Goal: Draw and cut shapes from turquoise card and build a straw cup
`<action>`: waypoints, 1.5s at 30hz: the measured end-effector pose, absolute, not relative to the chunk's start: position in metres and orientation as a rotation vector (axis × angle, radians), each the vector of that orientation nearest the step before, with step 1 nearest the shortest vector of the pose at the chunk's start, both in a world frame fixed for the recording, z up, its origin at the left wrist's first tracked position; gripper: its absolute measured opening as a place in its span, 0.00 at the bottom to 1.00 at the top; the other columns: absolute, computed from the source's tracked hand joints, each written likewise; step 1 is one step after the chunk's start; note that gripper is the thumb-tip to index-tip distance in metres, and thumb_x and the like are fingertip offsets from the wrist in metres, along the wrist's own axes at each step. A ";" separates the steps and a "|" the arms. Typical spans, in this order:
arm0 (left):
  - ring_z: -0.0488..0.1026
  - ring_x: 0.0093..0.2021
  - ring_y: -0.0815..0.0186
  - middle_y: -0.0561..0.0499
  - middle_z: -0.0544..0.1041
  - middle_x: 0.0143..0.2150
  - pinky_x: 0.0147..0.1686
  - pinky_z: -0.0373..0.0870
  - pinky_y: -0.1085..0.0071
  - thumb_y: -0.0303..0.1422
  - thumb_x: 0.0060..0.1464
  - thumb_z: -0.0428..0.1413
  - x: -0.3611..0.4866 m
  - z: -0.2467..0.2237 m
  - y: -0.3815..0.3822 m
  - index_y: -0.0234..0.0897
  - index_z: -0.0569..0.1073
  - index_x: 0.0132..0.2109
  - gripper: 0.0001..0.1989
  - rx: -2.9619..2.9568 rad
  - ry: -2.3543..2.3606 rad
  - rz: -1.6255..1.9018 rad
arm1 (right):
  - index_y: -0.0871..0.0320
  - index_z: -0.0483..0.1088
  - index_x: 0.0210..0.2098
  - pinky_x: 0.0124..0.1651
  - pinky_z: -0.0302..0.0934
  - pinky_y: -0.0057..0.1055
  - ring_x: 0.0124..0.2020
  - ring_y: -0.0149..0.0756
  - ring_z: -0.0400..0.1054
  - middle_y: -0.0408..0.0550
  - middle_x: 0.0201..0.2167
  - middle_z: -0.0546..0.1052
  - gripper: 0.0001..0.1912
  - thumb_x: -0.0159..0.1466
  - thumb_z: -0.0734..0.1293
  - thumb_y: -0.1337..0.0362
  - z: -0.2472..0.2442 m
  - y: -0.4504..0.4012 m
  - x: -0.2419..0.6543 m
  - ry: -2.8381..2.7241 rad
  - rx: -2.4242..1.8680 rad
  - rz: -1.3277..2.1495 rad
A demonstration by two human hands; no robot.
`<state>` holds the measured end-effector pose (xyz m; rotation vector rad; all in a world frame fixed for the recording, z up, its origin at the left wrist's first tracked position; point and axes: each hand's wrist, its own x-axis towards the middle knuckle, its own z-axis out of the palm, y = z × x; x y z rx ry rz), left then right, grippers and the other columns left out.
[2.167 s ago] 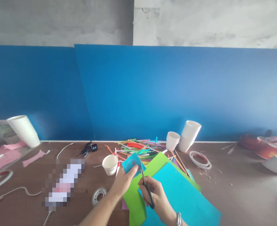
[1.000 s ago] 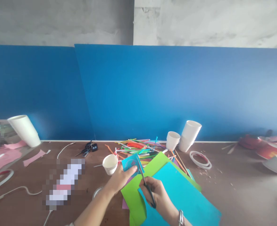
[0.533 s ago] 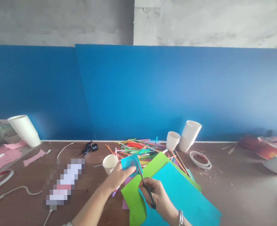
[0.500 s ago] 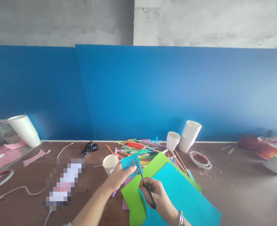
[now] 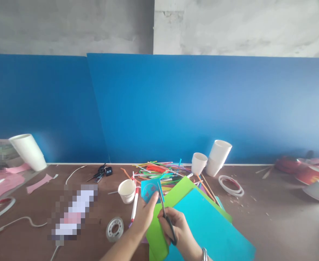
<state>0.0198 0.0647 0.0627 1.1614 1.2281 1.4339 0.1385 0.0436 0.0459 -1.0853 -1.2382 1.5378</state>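
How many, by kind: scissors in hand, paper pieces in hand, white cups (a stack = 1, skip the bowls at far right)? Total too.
Black-handled scissors, right hand: 1
Small blue paper, left hand: 1
White cups or stacks: 4 (far-left cup or stack, cup by the left hand, cup beyond the right hand, taller stack beside it)
Total: 6

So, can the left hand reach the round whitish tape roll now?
Probably yes: nothing covers the nearby tape roll, though the left hand may need to release its small blue paper piece.
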 end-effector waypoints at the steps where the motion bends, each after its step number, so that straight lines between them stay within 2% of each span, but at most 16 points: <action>1: 0.73 0.41 0.59 0.48 0.78 0.37 0.44 0.67 0.66 0.44 0.52 0.56 0.019 0.063 0.064 0.35 0.75 0.41 0.17 1.157 1.231 1.417 | 0.60 0.65 0.25 0.11 0.44 0.19 0.08 0.20 0.50 0.32 0.10 0.60 0.15 0.49 0.71 0.55 0.046 0.044 0.139 -1.238 -1.082 1.530; 6: 0.72 0.38 0.62 0.51 0.78 0.34 0.42 0.66 0.68 0.43 0.52 0.55 0.021 0.063 0.063 0.35 0.74 0.38 0.15 1.199 1.157 1.315 | 0.59 0.64 0.27 0.14 0.47 0.20 0.10 0.21 0.52 0.31 0.10 0.59 0.14 0.50 0.69 0.56 0.048 0.045 0.142 -1.244 -1.085 1.487; 13: 0.70 0.35 0.64 0.52 0.76 0.32 0.41 0.65 0.69 0.43 0.52 0.55 0.019 0.067 0.063 0.35 0.73 0.35 0.14 1.227 1.133 1.253 | 0.60 0.65 0.30 0.15 0.46 0.21 0.11 0.22 0.52 0.31 0.10 0.60 0.14 0.51 0.67 0.56 0.050 0.048 0.144 -1.280 -1.156 1.464; 23: 0.70 0.37 0.62 0.50 0.77 0.34 0.41 0.64 0.69 0.45 0.52 0.55 0.017 0.067 0.063 0.34 0.75 0.34 0.17 1.212 1.140 1.215 | 0.60 0.66 0.28 0.14 0.44 0.21 0.11 0.21 0.48 0.31 0.10 0.59 0.14 0.50 0.69 0.56 0.047 0.047 0.144 -1.241 -1.136 1.448; 28: 0.70 0.39 0.61 0.49 0.77 0.35 0.42 0.64 0.69 0.44 0.52 0.55 0.015 0.072 0.063 0.34 0.75 0.35 0.16 1.237 1.110 1.210 | 0.58 0.63 0.28 0.13 0.42 0.20 0.10 0.20 0.48 0.31 0.10 0.60 0.14 0.50 0.70 0.58 0.046 0.049 0.146 -1.230 -1.129 1.482; 32: 0.70 0.37 0.62 0.51 0.76 0.32 0.41 0.65 0.68 0.42 0.52 0.55 0.013 0.075 0.063 0.35 0.74 0.35 0.14 1.217 1.074 1.176 | 0.54 0.56 0.33 0.11 0.41 0.18 0.09 0.19 0.44 0.25 0.10 0.55 0.19 0.50 0.70 0.58 0.047 0.050 0.146 -1.176 -1.037 1.515; 35: 0.69 0.39 0.61 0.50 0.76 0.33 0.42 0.65 0.68 0.41 0.53 0.55 0.010 0.077 0.064 0.36 0.74 0.35 0.12 1.243 1.045 1.170 | 0.52 0.53 0.34 0.11 0.39 0.16 0.09 0.19 0.41 0.23 0.09 0.53 0.21 0.51 0.70 0.58 0.044 0.051 0.146 -1.164 -0.986 1.526; 45: 0.70 0.36 0.61 0.52 0.77 0.32 0.40 0.64 0.69 0.42 0.52 0.56 0.003 0.087 0.065 0.39 0.75 0.32 0.11 1.274 1.059 1.075 | 0.53 0.53 0.36 0.11 0.39 0.15 0.09 0.19 0.42 0.23 0.09 0.54 0.19 0.51 0.68 0.62 0.041 0.052 0.150 -1.210 -0.987 1.523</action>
